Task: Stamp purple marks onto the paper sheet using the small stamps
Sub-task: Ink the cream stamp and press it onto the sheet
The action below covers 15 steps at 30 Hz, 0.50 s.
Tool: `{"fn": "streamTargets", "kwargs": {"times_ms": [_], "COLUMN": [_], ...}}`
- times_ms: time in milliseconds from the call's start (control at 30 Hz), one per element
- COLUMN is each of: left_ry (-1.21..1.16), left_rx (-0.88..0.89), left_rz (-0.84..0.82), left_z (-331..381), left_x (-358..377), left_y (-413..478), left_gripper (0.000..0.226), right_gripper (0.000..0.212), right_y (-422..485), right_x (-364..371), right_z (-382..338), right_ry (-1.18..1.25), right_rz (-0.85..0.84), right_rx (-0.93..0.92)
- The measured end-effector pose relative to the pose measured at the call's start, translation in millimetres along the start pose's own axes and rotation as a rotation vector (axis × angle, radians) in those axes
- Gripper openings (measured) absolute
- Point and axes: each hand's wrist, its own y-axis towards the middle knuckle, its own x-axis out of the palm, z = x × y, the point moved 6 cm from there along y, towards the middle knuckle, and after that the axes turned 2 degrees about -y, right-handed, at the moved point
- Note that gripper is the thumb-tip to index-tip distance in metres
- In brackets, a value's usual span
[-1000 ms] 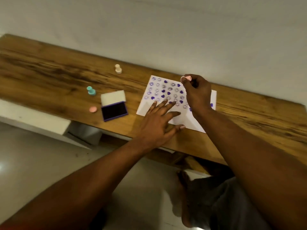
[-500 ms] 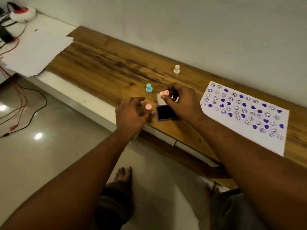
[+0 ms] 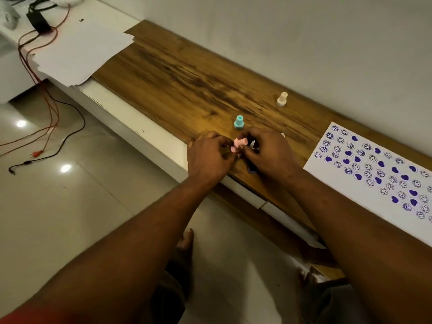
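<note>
Both hands meet over the front edge of the wooden table (image 3: 177, 73). My right hand (image 3: 268, 153) pinches a small pink stamp (image 3: 241, 142) lying sideways. My left hand (image 3: 210, 157) holds a pink cap (image 3: 233, 149) at the stamp's end. The purple ink pad (image 3: 251, 170) is almost hidden under my right hand. The white paper sheet (image 3: 332, 171), covered with purple hearts and smiley marks, lies to the right. A teal stamp (image 3: 238, 122) stands just behind my hands, and a cream stamp (image 3: 282, 99) stands near the wall.
A stack of white paper (image 3: 86, 47) overhangs the table's left end. Red and black cables (image 3: 50, 118) trail over the tiled floor at left, below a black adapter (image 3: 38, 19). A white ledge (image 3: 131, 122) runs under the table's front edge. A bare foot (image 3: 185, 242) shows below.
My right hand carried the pink stamp from the sheet to the ink pad area. My left hand left the sheet and picked up the pink cap. The view swung left.
</note>
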Motion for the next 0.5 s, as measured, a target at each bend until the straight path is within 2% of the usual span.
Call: {"fn": "streamTargets", "kwargs": {"times_ms": [233, 500], "left_ry": [-0.031, -0.051], "left_rx": [-0.009, -0.012], "left_rz": [-0.018, -0.025], "left_z": [-1.2, -0.4], "left_x": [2.6, 3.3], "left_y": [0.8, 1.9], "left_gripper": [0.041, 0.035], "right_gripper": [0.025, 0.024], "right_y": [3.3, 11.8], "right_x": [0.9, 3.8], "right_z": [-7.0, -19.0], "right_ry": [-0.11, -0.482], "right_rz": [-0.027, -0.095], "right_rx": [-0.021, -0.106]}}
